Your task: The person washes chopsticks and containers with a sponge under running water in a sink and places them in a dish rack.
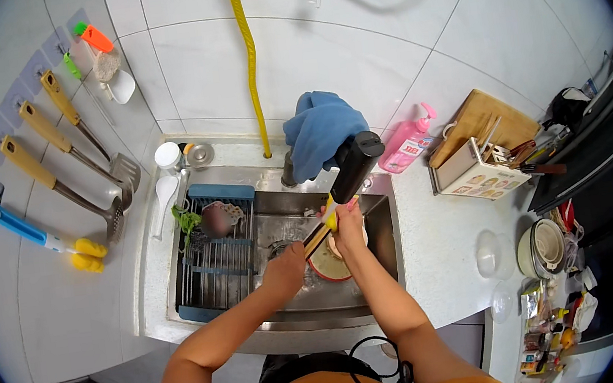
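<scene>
Over the steel sink (298, 215), my left hand (287, 269) is closed round the lower end of several chopsticks (318, 239), light wood with dark ones among them. They slant up toward my right hand (349, 231), whose fingers are bent round a soft yellow piece (331, 214) at their upper end, perhaps a sponge. A bit of pink shows by those fingertips. Beneath my hands a pale, red-rimmed bowl (329, 267) sits in the basin, partly covered by my right hand. A black tap-like column (355, 164) leans in just above the chopsticks.
A drying rack (220, 267) with greens (187, 220) spans the sink's left side. A blue cloth (324, 132) hangs behind. To the right stand a pink pump bottle (406, 145), a utensil caddy (478, 170) and a cutting board (486, 123). Ladles (76, 155) hang on the left wall.
</scene>
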Tool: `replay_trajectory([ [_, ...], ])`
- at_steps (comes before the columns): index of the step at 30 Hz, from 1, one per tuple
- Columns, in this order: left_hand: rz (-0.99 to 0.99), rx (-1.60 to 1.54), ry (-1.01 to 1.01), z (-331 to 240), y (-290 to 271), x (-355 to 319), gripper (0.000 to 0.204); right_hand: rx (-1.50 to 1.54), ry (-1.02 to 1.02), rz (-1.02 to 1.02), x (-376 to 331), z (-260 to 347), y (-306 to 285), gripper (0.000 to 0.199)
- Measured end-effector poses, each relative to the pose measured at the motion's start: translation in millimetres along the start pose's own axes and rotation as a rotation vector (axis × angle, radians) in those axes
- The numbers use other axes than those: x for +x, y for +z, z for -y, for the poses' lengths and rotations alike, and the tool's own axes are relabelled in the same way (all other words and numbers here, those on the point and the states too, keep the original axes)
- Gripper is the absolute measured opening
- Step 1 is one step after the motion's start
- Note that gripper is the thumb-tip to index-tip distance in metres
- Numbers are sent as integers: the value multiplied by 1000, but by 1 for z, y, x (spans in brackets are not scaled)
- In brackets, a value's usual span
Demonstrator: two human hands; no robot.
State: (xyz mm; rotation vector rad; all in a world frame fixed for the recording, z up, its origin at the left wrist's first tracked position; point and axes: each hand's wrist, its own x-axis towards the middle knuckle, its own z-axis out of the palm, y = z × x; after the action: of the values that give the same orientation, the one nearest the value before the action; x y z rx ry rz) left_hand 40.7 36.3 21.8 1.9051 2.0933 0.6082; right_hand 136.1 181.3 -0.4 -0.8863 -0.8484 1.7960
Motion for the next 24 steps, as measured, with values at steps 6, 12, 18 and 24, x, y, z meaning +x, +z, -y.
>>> replay_trajectory([
  [6,28,-91,-50,-2,-2,-1,21,223,108,32,1,-2,4,19],
  [12,221,-280,-135,7,1,-1,24,255,255,153,-24,-13,-2,24],
  [18,48,-3,-78,1,-1,7,20,148,247,111,-30,-12,16,22],
  [24,50,-12,-32,-6,-9,2,16,218,150,6,11,1,-23,21],
])
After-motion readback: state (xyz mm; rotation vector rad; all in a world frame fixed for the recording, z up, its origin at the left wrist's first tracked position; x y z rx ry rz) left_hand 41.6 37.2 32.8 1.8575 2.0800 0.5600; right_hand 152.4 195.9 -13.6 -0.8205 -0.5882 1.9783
